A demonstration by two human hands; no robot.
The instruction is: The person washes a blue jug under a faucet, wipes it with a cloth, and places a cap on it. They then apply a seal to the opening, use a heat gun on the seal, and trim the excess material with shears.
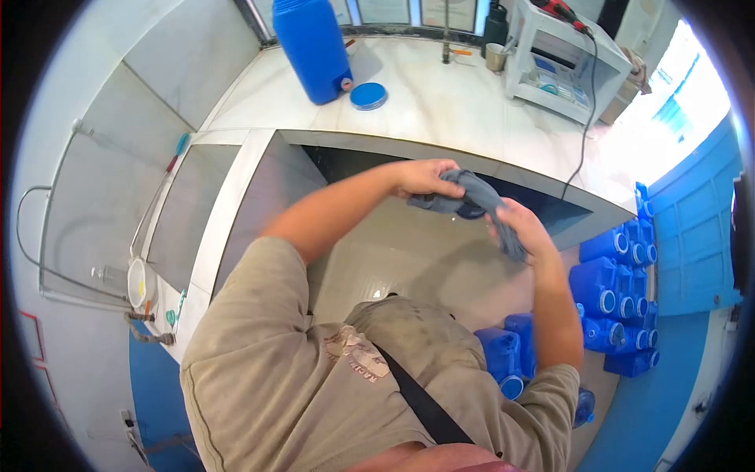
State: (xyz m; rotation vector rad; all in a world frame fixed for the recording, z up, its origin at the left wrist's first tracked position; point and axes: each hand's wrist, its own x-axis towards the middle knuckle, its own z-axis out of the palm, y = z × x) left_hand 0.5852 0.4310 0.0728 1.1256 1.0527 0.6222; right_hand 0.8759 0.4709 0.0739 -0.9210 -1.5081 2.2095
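Both my hands hold a grey cloth (476,197) over a deep tiled basin (409,252). My left hand (421,178) grips one end of the cloth near the basin's far edge. My right hand (523,228) is closed around the other end, lower and to the right, and the cloth looks twisted between them. Something dark blue sits just behind the cloth, mostly hidden.
A large blue barrel (314,47) with a tap stands on the white counter (440,94), its blue lid (368,96) beside it. A white rack (562,63) and a cable are at the right. Several blue jugs (617,299) lie on the floor at right.
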